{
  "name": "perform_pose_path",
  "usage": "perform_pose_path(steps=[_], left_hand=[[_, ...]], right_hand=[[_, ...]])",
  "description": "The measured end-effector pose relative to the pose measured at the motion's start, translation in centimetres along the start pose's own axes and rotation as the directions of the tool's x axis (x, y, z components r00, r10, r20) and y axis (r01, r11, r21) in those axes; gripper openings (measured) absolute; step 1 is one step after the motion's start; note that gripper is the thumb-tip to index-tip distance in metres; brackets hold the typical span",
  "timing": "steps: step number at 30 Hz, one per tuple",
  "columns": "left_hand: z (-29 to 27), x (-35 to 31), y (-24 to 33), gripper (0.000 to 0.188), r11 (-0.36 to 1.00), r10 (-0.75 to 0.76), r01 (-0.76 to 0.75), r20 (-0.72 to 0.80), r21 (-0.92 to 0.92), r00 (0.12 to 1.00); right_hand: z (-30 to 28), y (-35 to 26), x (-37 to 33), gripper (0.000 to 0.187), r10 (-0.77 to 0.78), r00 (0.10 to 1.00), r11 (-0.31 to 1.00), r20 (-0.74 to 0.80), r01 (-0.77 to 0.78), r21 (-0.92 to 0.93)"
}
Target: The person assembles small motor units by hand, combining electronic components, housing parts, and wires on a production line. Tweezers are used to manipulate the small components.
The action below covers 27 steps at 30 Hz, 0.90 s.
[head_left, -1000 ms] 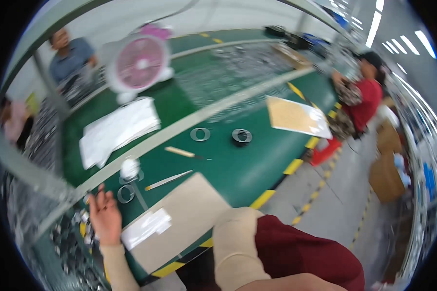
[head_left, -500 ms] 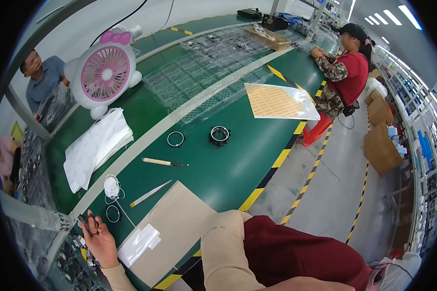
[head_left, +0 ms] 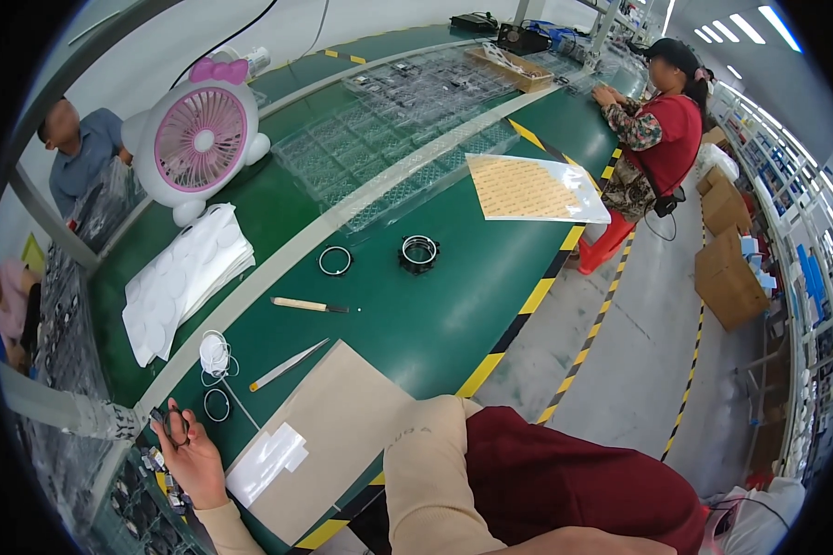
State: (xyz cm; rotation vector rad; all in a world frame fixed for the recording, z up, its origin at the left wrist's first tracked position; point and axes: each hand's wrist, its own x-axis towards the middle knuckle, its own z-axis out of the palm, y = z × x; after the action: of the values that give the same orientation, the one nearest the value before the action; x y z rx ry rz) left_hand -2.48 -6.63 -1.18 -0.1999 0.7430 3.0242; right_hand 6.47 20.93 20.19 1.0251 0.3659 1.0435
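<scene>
My left hand (head_left: 197, 465) is raised at the lower left, fingers curled round a dark ring-shaped part (head_left: 175, 426). Beside it on the green table lies a thin ring (head_left: 217, 404), with a white corded piece (head_left: 215, 354) just beyond. Pointed tweezers (head_left: 290, 364) rest past a beige board (head_left: 342, 407), which carries a glossy clear-and-white film (head_left: 267, 462). Farther off are a knife with a pale handle (head_left: 303, 303), another thin ring (head_left: 335, 261) and a black notched ring part (head_left: 418, 254). My right sleeve (head_left: 430, 472) shows at the bottom; that hand is out of sight.
A pink-and-white fan (head_left: 204, 143) stands behind stacked white sheets (head_left: 190, 282). Clear plastic trays (head_left: 379, 148) and a tan sticker sheet (head_left: 535, 190) lie farther back. A co-worker in a red vest (head_left: 668, 139) sits right of the table; cardboard boxes (head_left: 731, 282) stand beyond.
The view has shifted very slightly. My left hand keeps hold of the dark ring-shaped part in nearly the same place; the things on the table lie as before.
</scene>
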Motion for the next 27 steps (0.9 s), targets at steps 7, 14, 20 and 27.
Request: perform_pose_path(steps=[7,14,20,27], left_hand=[[-0.5,-0.3,0.3,0.046,0.997,-0.080,0.082,0.147,-0.006,0.986],[-0.5,0.3,0.1,0.047,0.997,-0.073,0.073,0.165,0.003,0.984],[-0.8,-0.6,1.1,0.046,1.000,-0.031,0.030,0.164,0.007,0.986],[-1.2,-0.1,0.5,0.046,0.999,-0.051,0.051,0.128,0.002,0.990]], right_hand=[[0.1,1.0,-0.1,0.012,0.009,1.000,1.000,0.002,-0.009,-0.017],[-0.2,0.7,0.3,0.011,0.003,1.000,1.000,-0.010,-0.003,-0.010],[0.7,0.6,0.2,0.012,0.009,1.000,1.000,-0.029,-0.009,0.005],[-0.3,0.0,0.3,0.012,0.004,0.999,0.997,0.039,-0.007,0.072]])
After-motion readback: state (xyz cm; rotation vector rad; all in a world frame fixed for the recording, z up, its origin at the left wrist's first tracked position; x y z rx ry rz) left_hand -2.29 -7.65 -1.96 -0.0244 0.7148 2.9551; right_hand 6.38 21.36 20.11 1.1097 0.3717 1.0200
